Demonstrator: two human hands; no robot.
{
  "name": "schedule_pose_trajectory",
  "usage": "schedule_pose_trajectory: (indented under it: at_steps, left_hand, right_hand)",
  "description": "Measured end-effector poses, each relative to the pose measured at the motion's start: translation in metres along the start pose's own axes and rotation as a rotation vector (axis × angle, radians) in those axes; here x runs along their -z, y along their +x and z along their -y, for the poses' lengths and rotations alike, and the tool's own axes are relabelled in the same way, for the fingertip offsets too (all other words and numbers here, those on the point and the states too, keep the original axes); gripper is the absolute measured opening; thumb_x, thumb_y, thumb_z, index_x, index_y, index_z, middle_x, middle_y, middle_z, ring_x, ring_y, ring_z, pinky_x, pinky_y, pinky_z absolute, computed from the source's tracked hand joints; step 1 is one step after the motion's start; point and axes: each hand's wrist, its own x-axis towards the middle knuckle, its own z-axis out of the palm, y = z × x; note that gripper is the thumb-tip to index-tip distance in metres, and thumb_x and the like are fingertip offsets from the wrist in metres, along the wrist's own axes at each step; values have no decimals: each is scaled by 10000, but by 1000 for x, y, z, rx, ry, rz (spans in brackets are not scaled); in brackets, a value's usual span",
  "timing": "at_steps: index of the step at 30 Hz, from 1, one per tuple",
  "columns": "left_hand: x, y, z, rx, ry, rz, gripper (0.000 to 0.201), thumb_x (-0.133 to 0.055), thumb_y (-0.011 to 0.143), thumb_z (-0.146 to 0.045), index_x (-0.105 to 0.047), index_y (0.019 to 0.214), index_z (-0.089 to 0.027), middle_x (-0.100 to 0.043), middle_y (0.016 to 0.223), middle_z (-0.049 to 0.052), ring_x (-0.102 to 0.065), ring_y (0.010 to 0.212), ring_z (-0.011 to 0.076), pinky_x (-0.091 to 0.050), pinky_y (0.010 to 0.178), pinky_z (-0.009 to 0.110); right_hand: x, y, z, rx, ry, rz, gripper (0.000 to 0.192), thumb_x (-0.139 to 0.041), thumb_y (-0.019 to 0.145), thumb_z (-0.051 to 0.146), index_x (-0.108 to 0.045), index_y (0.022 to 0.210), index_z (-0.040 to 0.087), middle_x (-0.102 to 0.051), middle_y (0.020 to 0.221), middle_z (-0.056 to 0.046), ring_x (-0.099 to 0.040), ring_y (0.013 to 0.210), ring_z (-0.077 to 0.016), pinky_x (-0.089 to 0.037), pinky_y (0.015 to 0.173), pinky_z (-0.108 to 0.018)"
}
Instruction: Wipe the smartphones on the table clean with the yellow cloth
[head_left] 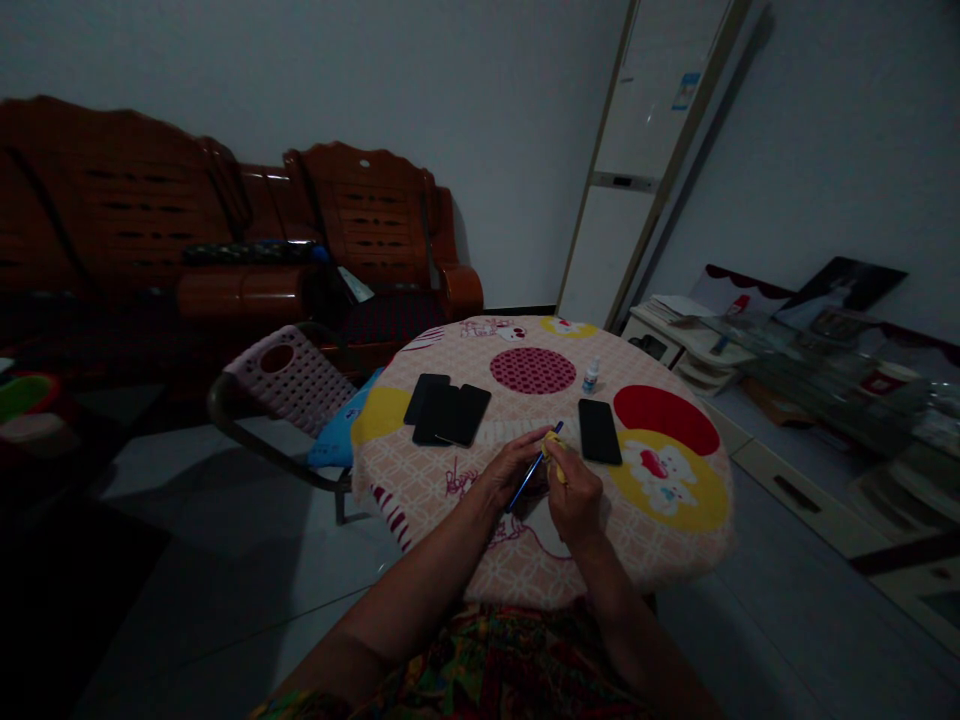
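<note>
The left hand (517, 465) is curled along a slim blue thing (533, 470), gripping it between fingers and thumb as far as I can make out from here; the thumb is partly hidden. The blue thing slants above the near side of the table (525, 582), its low end toward seven o'clock, its far end toward one. In this dim light I can't tell whether it is a rod or a flat device seen edge-on. I'd judge it light and stiff, smooth enough to slip, so a firm hold along its edges would suit it best. Against its farther half sits a small yellow cloth (556, 462), likely soft and yielding, best taken bunched between fingertips. That is just how the right hand (576, 492) has it, pinched and pressed to the blue thing. Beyond that hand, close to twelve o'clock, stands a little white bottle (591, 376); at one o'clock a black phone (600, 432) lies flat, probably slick and breakable, safest lifted by its long sides.
</note>
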Motion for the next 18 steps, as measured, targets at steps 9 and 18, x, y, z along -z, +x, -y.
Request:
schedule_pose_trajectory:
  at_steps: [9, 18]
  left_hand:
    - [7, 3, 1, -24, 61, 10, 568, -757, 660, -251, -631, 1209, -181, -657, 761, 18, -590, 580, 116, -445, 533, 204]
    - [14, 10, 4, -48, 35, 71, 485, -739, 681, -222, -661, 1156, -169, -671, 813, 38, -598, 631, 122, -446, 570, 203]
  right_hand:
    - [-2, -13, 9, 7, 71, 41, 375, -429, 910, 127, -632, 1219, 196, -699, 1125, -108, -667, 1053, -220, -562, 902, -361]
    - [1, -17, 10, 27, 107, 95, 350, -446, 910, 138, -647, 1189, 202, -724, 981, -94, -695, 938, -204, -582, 812, -325]
